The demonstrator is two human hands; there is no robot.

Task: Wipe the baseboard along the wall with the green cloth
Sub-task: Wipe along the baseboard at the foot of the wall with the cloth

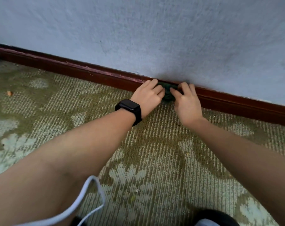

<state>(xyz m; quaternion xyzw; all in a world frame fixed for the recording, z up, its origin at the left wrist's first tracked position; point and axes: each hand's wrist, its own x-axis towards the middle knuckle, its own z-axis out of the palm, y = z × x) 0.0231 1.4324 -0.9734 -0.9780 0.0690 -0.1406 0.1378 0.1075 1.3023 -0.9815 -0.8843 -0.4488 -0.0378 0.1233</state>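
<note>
A dark reddish-brown baseboard (89, 74) runs along the foot of the pale blue wall, from upper left down to the right edge. The green cloth (168, 91) is bunched against the baseboard at the centre, mostly hidden by my hands. My left hand (149, 97), with a black watch on its wrist, grips the cloth's left side. My right hand (186, 101) grips its right side, with the fingertips pressed to the baseboard's top edge.
Patterned green and cream carpet (93, 103) covers the floor up to the baseboard. A small orange crumb (9, 93) lies at the far left. A white cable (89, 201) loops near the bottom edge. A dark shape (215, 217) sits at the bottom right.
</note>
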